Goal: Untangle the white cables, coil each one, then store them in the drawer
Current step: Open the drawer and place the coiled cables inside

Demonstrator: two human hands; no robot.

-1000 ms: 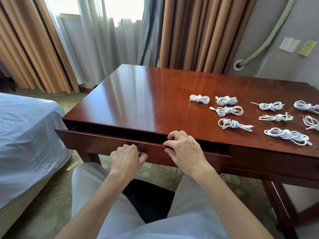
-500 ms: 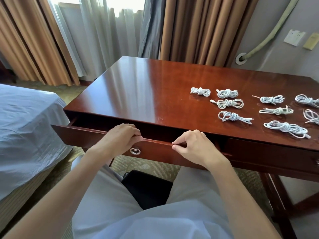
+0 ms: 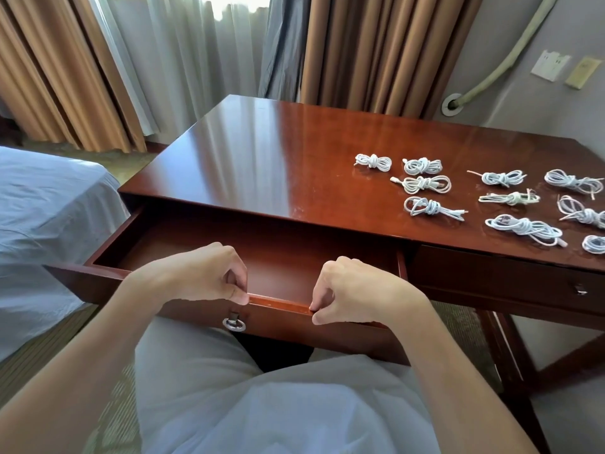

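Several coiled white cables (image 3: 425, 184) lie in rows on the right half of the red-brown desk (image 3: 262, 165). The left drawer (image 3: 278, 303) stands pulled far out and its bare wooden bottom shows. My left hand (image 3: 199, 276) grips the top edge of the drawer front, fingers curled over it. My right hand (image 3: 353, 290) pinches the same edge a little to the right. A metal ring pull (image 3: 234, 323) hangs on the drawer front between my hands.
A second drawer (image 3: 523, 283) on the right is closed. A bed with a pale blue sheet (image 3: 49, 217) stands close on the left. Curtains hang behind the desk, and my lap sits right under the open drawer.
The drawer has slid from slightly ajar to wide open toward me. Both hands moved from the drawer's front and pull up onto its top edge.
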